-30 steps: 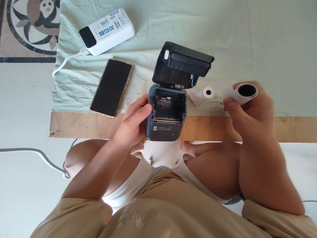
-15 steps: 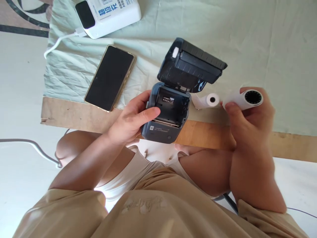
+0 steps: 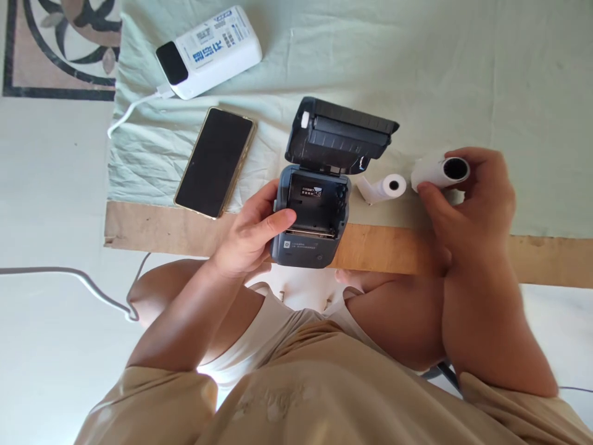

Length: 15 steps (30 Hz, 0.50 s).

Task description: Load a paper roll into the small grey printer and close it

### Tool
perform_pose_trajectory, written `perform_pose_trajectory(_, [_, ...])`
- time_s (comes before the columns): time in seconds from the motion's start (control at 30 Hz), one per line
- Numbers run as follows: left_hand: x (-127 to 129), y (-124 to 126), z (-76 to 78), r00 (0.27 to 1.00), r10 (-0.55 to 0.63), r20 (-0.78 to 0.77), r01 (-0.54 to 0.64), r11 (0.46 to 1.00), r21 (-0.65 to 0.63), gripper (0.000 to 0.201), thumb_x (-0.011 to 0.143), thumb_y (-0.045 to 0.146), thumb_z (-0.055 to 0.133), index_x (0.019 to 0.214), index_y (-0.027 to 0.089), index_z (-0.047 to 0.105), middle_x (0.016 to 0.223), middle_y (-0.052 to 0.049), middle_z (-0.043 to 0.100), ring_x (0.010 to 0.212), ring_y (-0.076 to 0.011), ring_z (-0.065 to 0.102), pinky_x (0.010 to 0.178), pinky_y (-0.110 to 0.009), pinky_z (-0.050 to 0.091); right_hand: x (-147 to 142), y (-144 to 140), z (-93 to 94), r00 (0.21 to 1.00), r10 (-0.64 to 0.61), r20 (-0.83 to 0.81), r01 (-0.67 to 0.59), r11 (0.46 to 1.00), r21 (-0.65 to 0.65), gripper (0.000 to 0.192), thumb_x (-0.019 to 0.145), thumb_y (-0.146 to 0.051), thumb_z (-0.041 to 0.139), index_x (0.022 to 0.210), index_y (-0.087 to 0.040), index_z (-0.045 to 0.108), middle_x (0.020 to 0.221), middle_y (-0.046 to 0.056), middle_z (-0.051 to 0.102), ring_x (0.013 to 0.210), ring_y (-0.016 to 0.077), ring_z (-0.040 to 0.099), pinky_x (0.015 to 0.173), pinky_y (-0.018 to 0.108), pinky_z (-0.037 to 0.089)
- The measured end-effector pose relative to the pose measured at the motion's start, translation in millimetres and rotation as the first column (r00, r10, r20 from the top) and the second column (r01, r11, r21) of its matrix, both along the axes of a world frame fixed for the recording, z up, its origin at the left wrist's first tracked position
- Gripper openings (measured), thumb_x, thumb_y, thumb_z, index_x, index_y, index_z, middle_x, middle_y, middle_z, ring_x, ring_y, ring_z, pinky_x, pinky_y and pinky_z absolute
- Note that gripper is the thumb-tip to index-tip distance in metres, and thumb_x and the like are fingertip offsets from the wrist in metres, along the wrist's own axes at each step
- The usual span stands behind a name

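A small dark grey printer (image 3: 309,216) stands at the near edge of the wooden board, its lid (image 3: 340,133) swung up and the paper bay empty. My left hand (image 3: 252,232) grips the printer's left side, thumb across its front corner. My right hand (image 3: 467,204) holds a white paper roll (image 3: 440,173) with a dark hollow core, just right of the printer. A second, thinner white paper roll (image 3: 382,187) lies on the cloth between the printer and my right hand.
A black phone (image 3: 215,162) lies face up left of the printer. A white power bank (image 3: 208,52) with a white cable (image 3: 132,111) sits at the back left. A pale green cloth (image 3: 463,80) covers the wooden board (image 3: 152,225). My knees are under the board's near edge.
My right hand has lowered the paper roll a little toward the cloth. The left hand keeps its grip on the printer; the view itself shifted slightly.
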State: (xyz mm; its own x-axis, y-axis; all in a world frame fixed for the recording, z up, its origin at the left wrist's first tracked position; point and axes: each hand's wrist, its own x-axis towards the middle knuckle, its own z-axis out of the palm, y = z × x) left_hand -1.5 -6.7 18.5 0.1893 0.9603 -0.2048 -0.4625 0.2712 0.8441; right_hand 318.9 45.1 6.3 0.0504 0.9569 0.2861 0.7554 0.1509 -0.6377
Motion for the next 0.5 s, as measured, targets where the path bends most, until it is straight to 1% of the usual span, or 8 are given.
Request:
perform_pose_trajectory(0.07, [-1.6,3.0,0.1,1.000,-0.012,0.006,0.012,1.000,0.001,0.038,0.083,0.045,0.096,0.112,0.023,0.085,0.091,-0.003,0.082,0.070,-0.0176,0.071,0.059,-0.026,0.058,4.4,0.2,-3.7,0.999,-0.031,0.034,0.032,0.999,-0.042,0.048,0.077,-0.036,0.074,0.124,-0.028,0.067,0.113,0.006,0.075,0.091,0.0223,0.071,0.083,0.046,0.064])
perform_pose_trajectory(0.13, [-3.5,6.2,1.4,0.999,-0.042,0.020,0.042,0.999,-0.001,0.039,0.080,0.044,0.098,0.111,0.023,0.086,0.089,-0.002,0.081,0.071,-0.0167,0.071,0.059,-0.024,0.058,9.6,-1.4,-6.2,0.996,-0.046,0.076,0.049,0.998,-0.029,0.058,0.075,-0.037,0.077,0.131,-0.028,0.067,0.119,0.008,0.077,0.098,0.0261,0.074,0.088,0.050,0.064])
perform_pose_trajectory(0.23, [-5.9,8.6,4.7,0.996,-0.085,0.034,0.087,0.995,-0.043,0.038,0.080,0.042,0.099,0.110,0.023,0.085,0.089,-0.002,0.081,0.073,-0.0162,0.072,0.061,-0.023,0.059,10.8,-9.8,-1.0,0.990,-0.047,0.136,0.020,0.981,0.195,0.073,0.073,-0.041,0.080,0.143,-0.027,0.064,0.136,0.014,0.075,0.126,0.0376,0.075,0.094,0.056,0.063])
perform_pose_trajectory(0.27, [-6.4,8.8,5.8,0.995,-0.092,0.038,0.095,0.994,-0.062,0.039,0.079,0.041,0.100,0.110,0.023,0.084,0.090,-0.002,0.081,0.074,-0.0158,0.072,0.061,-0.023,0.060,7.3,-14.3,3.3,0.987,-0.052,0.153,0.004,0.955,0.298,0.071,0.075,-0.041,0.079,0.143,-0.028,0.064,0.135,0.014,0.075,0.126,0.0385,0.075,0.089,0.055,0.063])
perform_pose_trajectory(0.33, [-6.9,8.6,7.0,0.995,-0.092,0.048,0.096,0.992,-0.082,0.040,0.078,0.040,0.101,0.109,0.022,0.082,0.091,-0.001,0.080,0.073,-0.0143,0.071,0.064,-0.023,0.061,-7.1,-24.6,13.4,0.986,-0.045,0.158,-0.029,0.899,0.437,0.056,0.080,-0.035,0.075,0.134,-0.029,0.068,0.117,0.011,0.076,0.104,0.0313,0.078,0.075,0.045,0.061])
perform_pose_trajectory(0.37, [-7.0,8.5,6.9,0.995,-0.090,0.052,0.095,0.992,-0.088,0.043,0.078,0.039,0.101,0.111,0.022,0.081,0.091,0.000,0.080,0.074,-0.0140,0.071,0.067,-0.023,0.062,-17.6,-29.7,17.7,0.989,-0.018,0.148,-0.051,0.892,0.450,0.048,0.082,-0.031,0.073,0.130,-0.029,0.070,0.110,0.008,0.075,0.089,0.0253,0.077,0.068,0.040,0.058])
perform_pose_trajectory(0.43, [-6.8,8.9,5.5,0.995,-0.082,0.051,0.086,0.991,-0.098,0.048,0.076,0.041,0.103,0.113,0.022,0.078,0.093,-0.001,0.081,0.079,-0.0156,0.075,0.072,-0.025,0.064,-41.5,-37.5,21.6,0.992,0.060,0.114,-0.099,0.922,0.375,0.041,0.088,-0.023,0.070,0.128,-0.029,0.071,0.110,0.006,0.073,0.069,0.0148,0.068,0.062,0.035,0.056])
perform_pose_trajectory(0.5, [-6.2,9.7,3.1,0.995,-0.087,0.044,0.092,0.989,-0.117,0.056,0.073,0.044,0.104,0.116,0.022,0.076,0.098,-0.003,0.084,0.088,-0.0199,0.080,0.077,-0.029,0.067,-62.9,-40.6,16.8,0.989,0.105,0.100,-0.128,0.954,0.270,0.044,0.090,-0.023,0.071,0.134,-0.028,0.070,0.124,0.008,0.071,0.060,0.0088,0.060,0.061,0.034,0.057])
